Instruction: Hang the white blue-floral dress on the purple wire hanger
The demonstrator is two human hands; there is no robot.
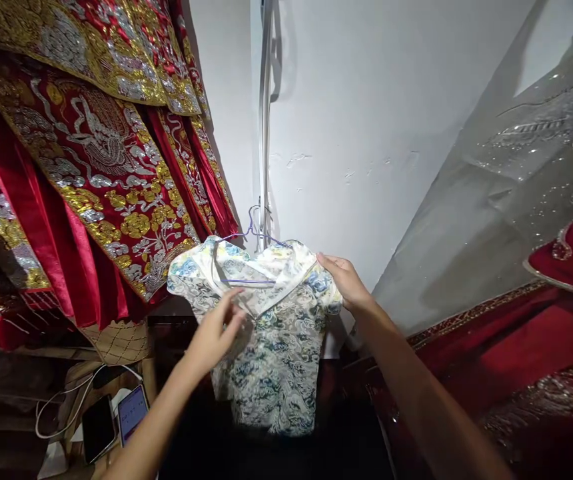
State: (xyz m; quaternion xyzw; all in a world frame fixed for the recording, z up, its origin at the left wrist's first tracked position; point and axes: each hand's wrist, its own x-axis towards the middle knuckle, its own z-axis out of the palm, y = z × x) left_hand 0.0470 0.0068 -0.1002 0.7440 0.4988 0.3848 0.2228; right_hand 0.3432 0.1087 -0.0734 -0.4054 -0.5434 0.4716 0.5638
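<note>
A floral short-sleeved top (279,360) in white, blue and yellow hangs on a thin purple hanger (250,230), whose hook is at a vertical metal rail (265,120). My right hand (346,280) grips the garment's right shoulder, with thumb along the upper edge and the other fingers partly hidden behind the sleeve. In front of the V-shaped white neckline is my left hand (219,327), its thumb and fingers apart. Its fingertips lie close to the collar edge; whether they touch the cloth I cannot tell. Inside the neck opening the hanger's lower bar shows.
Red garments with gold and silver embroidery (101,147) hang on the left. Two phones, one dark (99,427) and one lit (132,413), lie at lower left beside a white cable (61,427). On the right are a sparkly sheer cover (521,160) and red fabric (531,347). A white wall (366,87) stands behind.
</note>
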